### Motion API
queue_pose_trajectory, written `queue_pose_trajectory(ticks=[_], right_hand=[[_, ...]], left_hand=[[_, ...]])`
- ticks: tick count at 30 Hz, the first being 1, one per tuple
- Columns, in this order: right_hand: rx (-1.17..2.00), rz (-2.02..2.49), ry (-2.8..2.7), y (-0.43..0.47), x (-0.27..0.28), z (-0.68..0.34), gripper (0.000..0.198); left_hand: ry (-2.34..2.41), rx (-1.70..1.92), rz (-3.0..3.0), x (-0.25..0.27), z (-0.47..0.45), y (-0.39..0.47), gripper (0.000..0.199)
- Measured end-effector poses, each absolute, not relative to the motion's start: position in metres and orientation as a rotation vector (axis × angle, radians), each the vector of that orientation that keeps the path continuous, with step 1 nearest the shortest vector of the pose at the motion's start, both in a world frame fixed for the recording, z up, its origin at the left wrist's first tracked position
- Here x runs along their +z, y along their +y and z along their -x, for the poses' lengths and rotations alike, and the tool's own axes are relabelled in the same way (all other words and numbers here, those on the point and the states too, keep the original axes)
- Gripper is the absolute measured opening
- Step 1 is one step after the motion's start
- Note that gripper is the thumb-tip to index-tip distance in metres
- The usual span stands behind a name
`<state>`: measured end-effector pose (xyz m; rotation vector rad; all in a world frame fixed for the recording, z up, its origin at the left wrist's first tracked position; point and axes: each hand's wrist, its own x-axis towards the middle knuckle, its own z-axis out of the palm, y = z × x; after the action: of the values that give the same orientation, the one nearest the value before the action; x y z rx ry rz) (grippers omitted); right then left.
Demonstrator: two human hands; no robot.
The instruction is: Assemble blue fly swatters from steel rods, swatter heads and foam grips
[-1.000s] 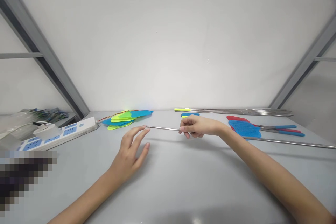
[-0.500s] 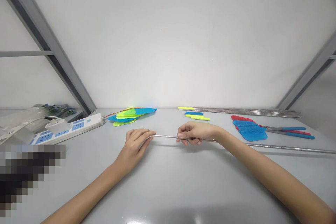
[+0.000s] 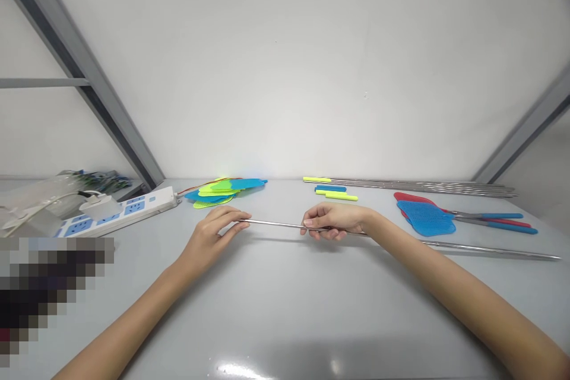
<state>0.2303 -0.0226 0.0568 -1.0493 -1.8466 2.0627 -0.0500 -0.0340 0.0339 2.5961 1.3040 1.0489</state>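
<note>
Tabletop [image 3: 267,303]: spreads beneath your hands and the rod.
Metal rod [image 3: 490,250]: runs crosswise in front of you, passing under your right forearm [image 3: 423,261].
Right hand [image 3: 332,222]: your fingers [image 3: 309,222] grip the rod partway along.
Left hand [image 3: 214,234]: thumb and fingers pinch its tip.
Thin end [image 3: 274,224]: you seem to be working this two-handed; the next move likely calls for both grips in line.

The light is bright, whitish and diffuse, apparently from above: beneath the metal rod [image 3: 271,224] a faint, soft shadow lies on the grey table [image 3: 267,303], and well to the near side of the rod white glare spots shine. Behind the rod, the wall [image 3: 276,89] dims outward. Left of the rod, coarse pixelation hides one patch; the outward-leaning posts [image 3: 113,113] on either side suggest wide-angle distortion.
</note>
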Motion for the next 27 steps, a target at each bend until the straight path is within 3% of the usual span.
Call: queue_pose_trajectory(ticks=[27], right_hand=[[2.037,1.015,-1.839,-0.0201,0.05,-0.2309,0.03]], left_hand=[[1.319,1.018,-2.6,0.0334,0.0521,-0.032,0.02]])
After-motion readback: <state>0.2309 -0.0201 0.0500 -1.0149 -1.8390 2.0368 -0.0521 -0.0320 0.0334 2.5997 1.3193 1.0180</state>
